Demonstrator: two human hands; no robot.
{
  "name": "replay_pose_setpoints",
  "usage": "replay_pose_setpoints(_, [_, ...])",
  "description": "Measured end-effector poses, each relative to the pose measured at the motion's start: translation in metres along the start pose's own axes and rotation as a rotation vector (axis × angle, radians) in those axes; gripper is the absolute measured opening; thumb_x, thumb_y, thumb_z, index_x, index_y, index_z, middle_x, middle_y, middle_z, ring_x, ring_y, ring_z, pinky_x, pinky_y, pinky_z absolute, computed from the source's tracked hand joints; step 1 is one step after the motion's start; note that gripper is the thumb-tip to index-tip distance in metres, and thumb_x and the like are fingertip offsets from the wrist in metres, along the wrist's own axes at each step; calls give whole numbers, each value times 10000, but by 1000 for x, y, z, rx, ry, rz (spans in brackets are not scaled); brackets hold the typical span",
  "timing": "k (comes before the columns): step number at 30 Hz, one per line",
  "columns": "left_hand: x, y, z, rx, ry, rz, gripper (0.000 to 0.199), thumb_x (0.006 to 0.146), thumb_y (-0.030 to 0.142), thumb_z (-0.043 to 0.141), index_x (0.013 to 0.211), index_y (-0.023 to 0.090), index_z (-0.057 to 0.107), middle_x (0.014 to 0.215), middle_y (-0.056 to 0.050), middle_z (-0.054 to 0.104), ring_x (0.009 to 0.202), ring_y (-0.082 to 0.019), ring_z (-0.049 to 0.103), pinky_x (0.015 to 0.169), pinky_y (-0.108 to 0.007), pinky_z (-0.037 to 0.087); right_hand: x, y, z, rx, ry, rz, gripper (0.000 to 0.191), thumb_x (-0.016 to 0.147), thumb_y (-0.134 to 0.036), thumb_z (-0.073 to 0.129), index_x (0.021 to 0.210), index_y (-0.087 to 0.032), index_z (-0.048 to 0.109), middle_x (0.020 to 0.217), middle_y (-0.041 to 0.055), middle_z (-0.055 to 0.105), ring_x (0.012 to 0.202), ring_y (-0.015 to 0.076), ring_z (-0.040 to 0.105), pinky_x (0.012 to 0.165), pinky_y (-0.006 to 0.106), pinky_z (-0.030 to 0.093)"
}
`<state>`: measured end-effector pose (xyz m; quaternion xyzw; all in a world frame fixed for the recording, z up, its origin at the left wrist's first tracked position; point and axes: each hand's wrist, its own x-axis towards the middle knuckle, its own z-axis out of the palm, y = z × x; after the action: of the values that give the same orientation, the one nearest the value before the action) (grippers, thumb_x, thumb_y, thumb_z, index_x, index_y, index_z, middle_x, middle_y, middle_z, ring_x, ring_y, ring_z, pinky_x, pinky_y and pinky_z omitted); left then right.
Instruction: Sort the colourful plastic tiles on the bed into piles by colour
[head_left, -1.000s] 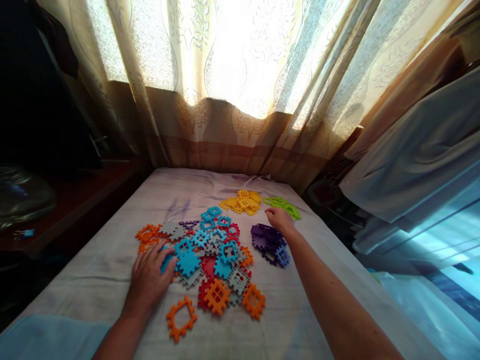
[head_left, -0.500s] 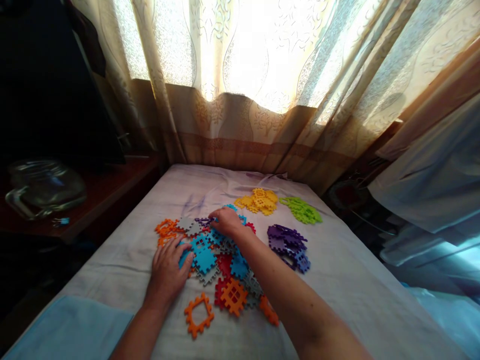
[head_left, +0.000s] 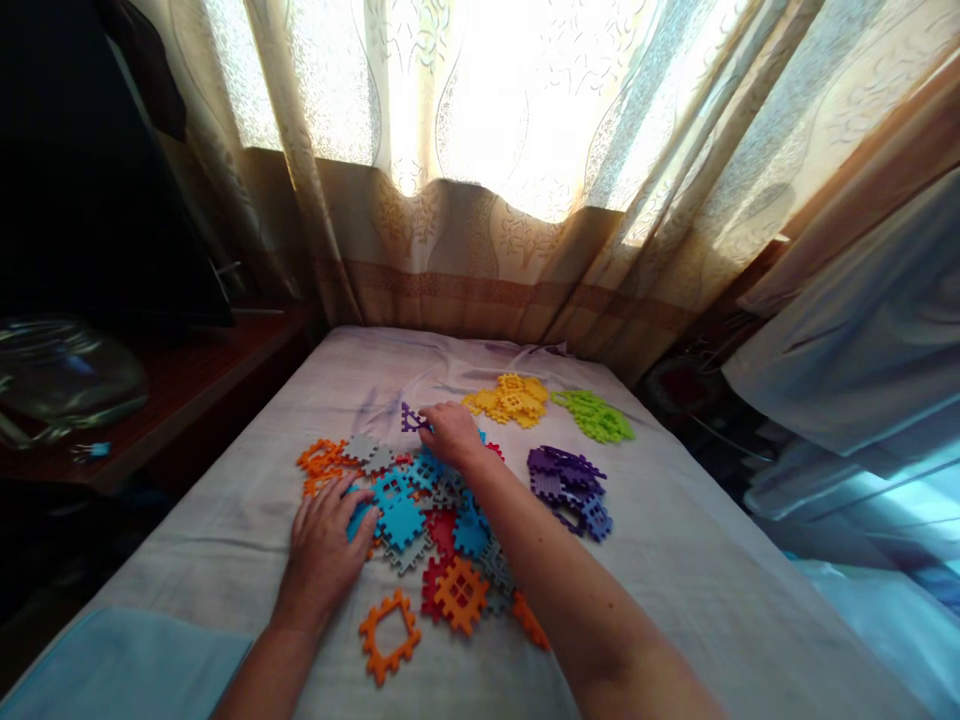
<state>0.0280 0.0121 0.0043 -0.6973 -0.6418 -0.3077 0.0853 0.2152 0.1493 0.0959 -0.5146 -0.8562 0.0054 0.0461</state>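
Between the fingers of my right hand (head_left: 452, 436) is a purple interlocking tile (head_left: 411, 418), raised at the far side of a mixed pile. My left hand (head_left: 328, 540) rests at the pile's left edge, its fingers spread over a blue tile (head_left: 360, 512). The pile holds blue tiles (head_left: 400, 508), grey tiles (head_left: 409, 553), red tiles (head_left: 441, 530) and an orange window tile (head_left: 461, 596). An orange square frame (head_left: 390, 637) lies nearer to me. Some orange pieces (head_left: 324, 462) sit beyond my left hand. My right forearm hides part of the pile's right side.
Sorted heaps lie beyond and to the right: yellow tiles (head_left: 510, 399), green tiles (head_left: 594, 415) and purple tiles (head_left: 568, 488). A pale sheet (head_left: 675, 580) covers the surface. A glass jug (head_left: 67, 370) stands on a dark side table at left; a curtain (head_left: 480, 240) hangs behind.
My right hand has lifted the purple tile from the pile's far edge and moved slightly away from me. My left hand stays at the pile; the whole view has shifted a little.
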Motion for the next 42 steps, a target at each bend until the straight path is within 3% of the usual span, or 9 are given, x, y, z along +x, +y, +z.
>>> replay_pose_setpoints(6, [3,-4,0,27,-14,21,327,904,430,449,999,241,698,1240,-97,662,1182,-291,575,1018,-483,413,-81,69,-11,98,213,296,318,891,-270,521,1177,-203,643,1089,73,711,1022,222,604,899,320,397])
replay_pose_setpoints(10, [5,-4,1,34,-18,22,340,896,437,441,988,238,701,1225,-97,671,1175,-288,582,1013,-481,420,-141,112,-14,41,221,449,248,880,-260,523,1040,-202,704,1053,82,715,1003,235,601,878,326,397])
replay_pose_setpoints(14, [6,-6,2,33,-21,10,348,888,435,433,994,241,701,1240,-96,664,1183,-298,578,1023,-510,410,-172,127,-11,31,204,500,270,889,-274,513,1055,-210,716,1086,83,703,1048,237,587,906,330,394])
replay_pose_setpoints(17, [6,-8,3,21,-21,21,358,883,443,433,1005,236,699,1237,-99,664,1185,-293,579,1015,-488,424,-174,119,-8,22,238,487,334,891,-322,519,1167,-229,683,1247,102,636,1165,250,536,966,359,374])
replay_pose_setpoints(20, [7,-8,3,16,-27,18,365,881,449,429,1008,240,700,1237,-96,665,1189,-289,577,1021,-481,420,-164,105,-1,-32,250,378,449,876,-387,544,1307,-271,594,1429,111,502,1309,275,418,1065,433,288])
replay_pose_setpoints(23, [8,-9,3,11,-36,9,365,878,454,430,990,246,708,1229,-90,669,1179,-290,582,1017,-478,425,-151,97,9,-104,158,292,506,867,-465,548,1348,-309,551,1522,102,392,1387,332,293,1103,549,162])
replay_pose_setpoints(26, [8,-10,3,7,-42,13,371,875,455,428,984,244,714,1224,-92,667,1174,-301,580,1009,-486,431,-142,100,17,-133,48,296,484,891,-533,480,1318,-321,566,1524,94,388,1363,360,298,1068,602,152])
replay_pose_setpoints(32, [7,-14,5,14,-54,6,389,869,470,421,1002,247,710,1243,-96,657,1193,-312,566,1030,-506,413,-143,112,18,-146,34,284,423,927,-508,404,1213,-283,620,1430,85,489,1253,313,390,976,513,296])
replay_pose_setpoints(42, [8,-19,6,25,-51,27,395,864,497,408,979,275,714,1223,-81,670,1164,-308,585,993,-486,445,-164,148,13,-162,97,324,327,902,-400,486,1131,-246,661,1327,84,577,1202,282,451,953,450,342])
